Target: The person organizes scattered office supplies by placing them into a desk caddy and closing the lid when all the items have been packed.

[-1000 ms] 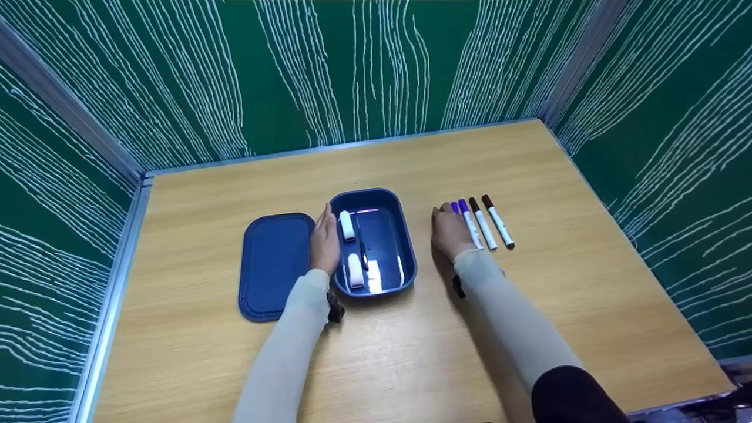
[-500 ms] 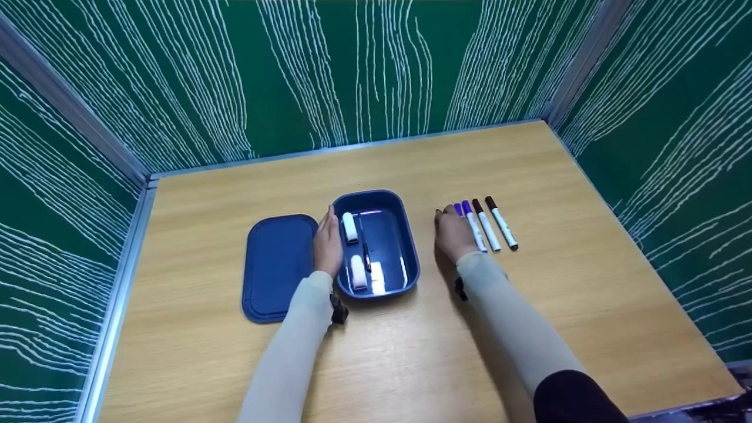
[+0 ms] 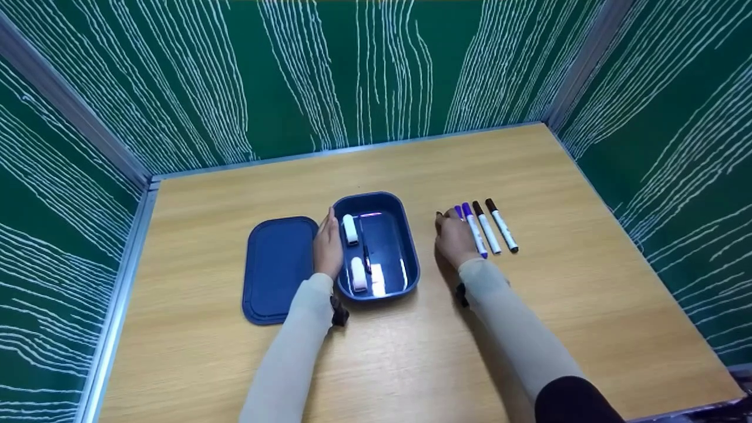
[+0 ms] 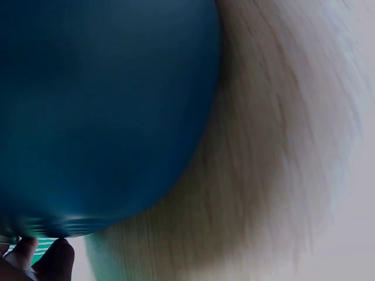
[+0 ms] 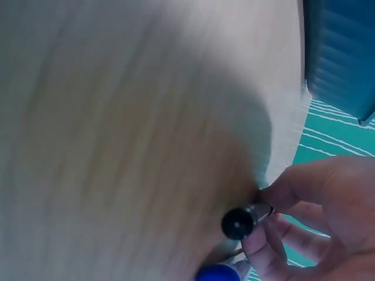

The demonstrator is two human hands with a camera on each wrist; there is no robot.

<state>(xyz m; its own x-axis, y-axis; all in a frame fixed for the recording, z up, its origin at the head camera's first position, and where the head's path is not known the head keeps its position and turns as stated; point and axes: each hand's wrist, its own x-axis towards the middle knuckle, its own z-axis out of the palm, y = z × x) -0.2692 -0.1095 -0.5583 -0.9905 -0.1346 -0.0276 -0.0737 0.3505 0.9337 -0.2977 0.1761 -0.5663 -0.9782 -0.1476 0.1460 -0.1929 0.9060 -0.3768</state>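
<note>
In the head view, my left hand [image 3: 328, 244] rests with straight fingers along the left wall of a dark blue plastic box [image 3: 410, 252]. Inside the box lie two white oblong pieces [image 3: 351, 229] and a slim dark pen [image 3: 366, 249]. To the right of the box, my right hand [image 3: 456, 238] is low over the table. The right wrist view shows its thumb and fingers pinching a slim pen with a round black end [image 5: 238, 223]. A purple-capped marker [image 3: 474, 229] lies beside that hand, and another purple cap [image 3: 458, 210] pokes out beyond it.
Two markers with dark caps [image 3: 487, 226] [image 3: 502, 226] lie further right on the wooden table [image 3: 376, 364]. A flat blue lid [image 3: 279, 270] lies left of the box, partly behind my left hand. Green walls with white lines [image 3: 376, 70] enclose the table's back and sides.
Both hands keep nearly the same places. The whole head view has shifted slightly. A little more of the nearest purple-capped marker's lower end shows beside my right hand.
</note>
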